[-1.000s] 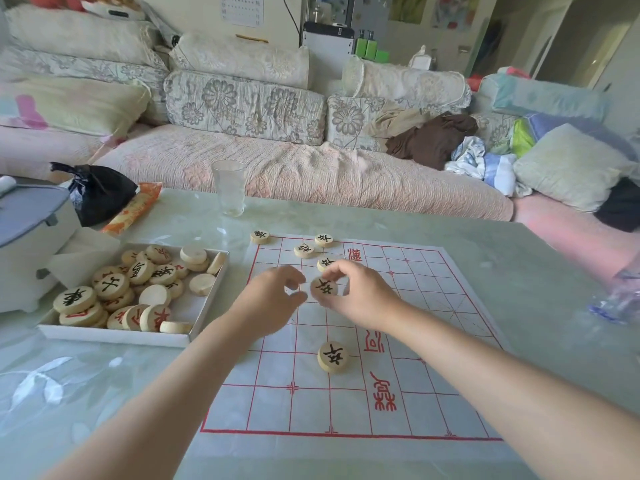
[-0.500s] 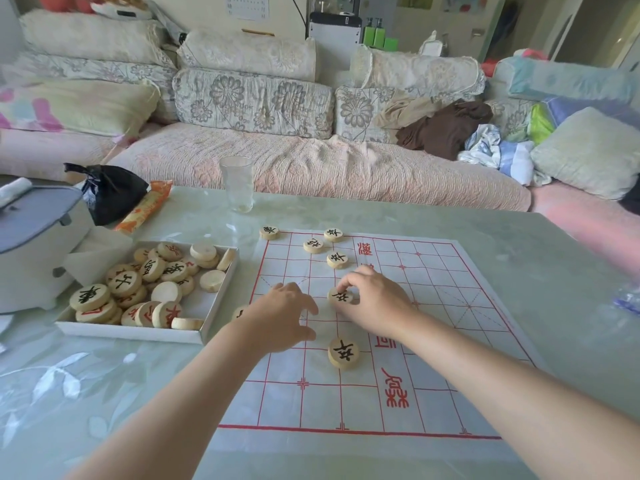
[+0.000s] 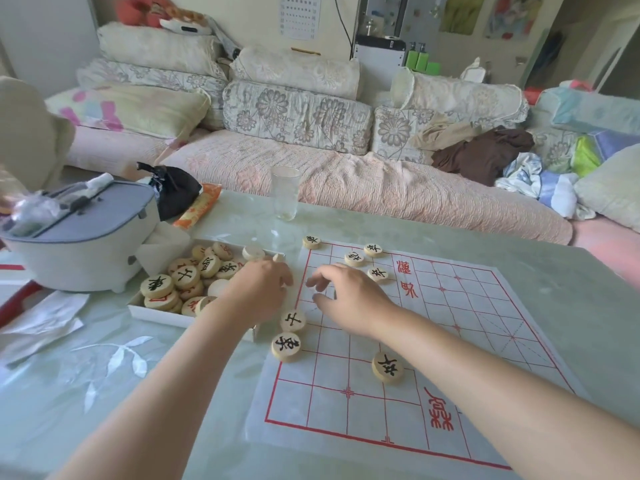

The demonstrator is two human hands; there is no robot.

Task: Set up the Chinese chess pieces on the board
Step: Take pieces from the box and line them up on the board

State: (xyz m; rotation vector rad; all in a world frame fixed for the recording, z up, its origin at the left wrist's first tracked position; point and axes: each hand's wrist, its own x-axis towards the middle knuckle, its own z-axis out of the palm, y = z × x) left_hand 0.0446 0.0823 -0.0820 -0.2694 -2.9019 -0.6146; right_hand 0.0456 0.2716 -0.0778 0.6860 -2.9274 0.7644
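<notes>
a: where is the board to be found?
b: the paper board (image 3: 450, 341), ruled in red, is laid flat on the pale green table (image 3: 104, 393), just to the right of a white box (image 3: 152, 311) in which a heap of loose pieces (image 3: 183, 277) is kept.
a: what has been set out on it?
b: seven discs are counted. a corner piece (image 3: 311, 242) is placed at the far left corner, and a far cluster (image 3: 354, 258) of three is gathered close by, near the far edge. two edge pieces (image 3: 293, 320) are seen just beside each other along the left border, and a lone piece (image 3: 388, 367) is set apart, nearer the wearer, by the red characters.
a: how is the left hand held?
b: the left hand (image 3: 258, 292) is held low over the right end of the box, knuckles up, with the fingers bent down toward the rim. the fingertips are hidden, so it cannot be told whether a piece is gripped.
a: and the right hand?
b: the right hand (image 3: 349, 299) is held over the left part of the board, between the far cluster and the edge pieces. its fingers are loosely spread and only slightly curved, and nothing is seen between them.
a: what else is noted?
b: a clear glass (image 3: 285, 194) is stood beyond the board, a white container (image 3: 79, 244) with a grey lid is set left of the box, and a black bag (image 3: 175, 194) and an orange packet (image 3: 199, 207) are laid beyond the box
</notes>
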